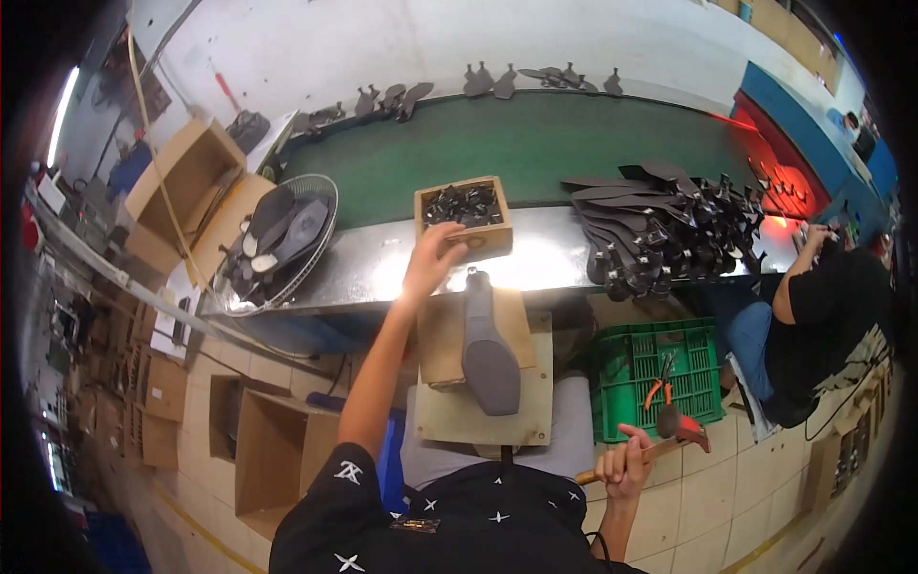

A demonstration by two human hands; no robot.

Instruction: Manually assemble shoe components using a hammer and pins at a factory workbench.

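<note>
My left hand (438,256) is at the front edge of a small wooden box (490,239). Its fingers are apart and nothing shows in them. Dark small parts (461,204), probably shoe heels, fill the box. In front of me a dark grey shoe sole (492,368) lies on a cardboard-covered block (442,340), its narrow end toward the box. Under the block is a pale board (535,421) over my lap. Down at the right, my right hand (623,464) grips the wooden handle of a hammer (690,432) with a dark and red head, held away from the sole.
A large pile of dark soles with heels (660,230) lies right on the metal-edged bench. A wire basket of soles (287,239) stands left. Behind runs a green conveyor belt (545,139). A green crate (660,354) with orange-handled pliers (660,387) stands near a seated co-worker (827,297).
</note>
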